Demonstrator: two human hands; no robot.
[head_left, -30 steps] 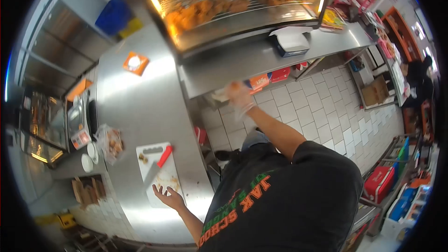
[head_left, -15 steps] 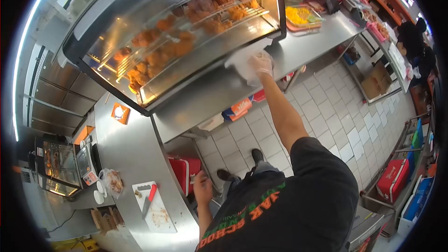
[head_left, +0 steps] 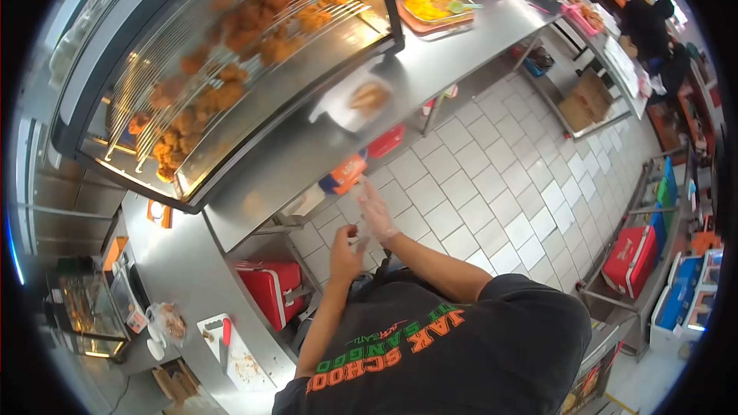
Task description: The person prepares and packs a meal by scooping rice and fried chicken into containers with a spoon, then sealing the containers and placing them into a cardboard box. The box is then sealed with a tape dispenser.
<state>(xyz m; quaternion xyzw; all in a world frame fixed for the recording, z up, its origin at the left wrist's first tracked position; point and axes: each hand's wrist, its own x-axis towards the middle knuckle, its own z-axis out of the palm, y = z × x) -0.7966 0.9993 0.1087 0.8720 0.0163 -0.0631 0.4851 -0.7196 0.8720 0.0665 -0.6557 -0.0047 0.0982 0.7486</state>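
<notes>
Steel counter point(head_left: 492, 34) lies at twelve o'clock while your right hand point(head_left: 375, 214) extends empty, your left hand point(head_left: 347, 257) curls, grip unclear, apparently adjusting the plastic glove point(head_left: 382, 228), which calls for gentle pinching.

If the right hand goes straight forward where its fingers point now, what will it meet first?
Probably the orange and blue box below the counter; depth is unclear, so the right hand might pass above it.
</notes>
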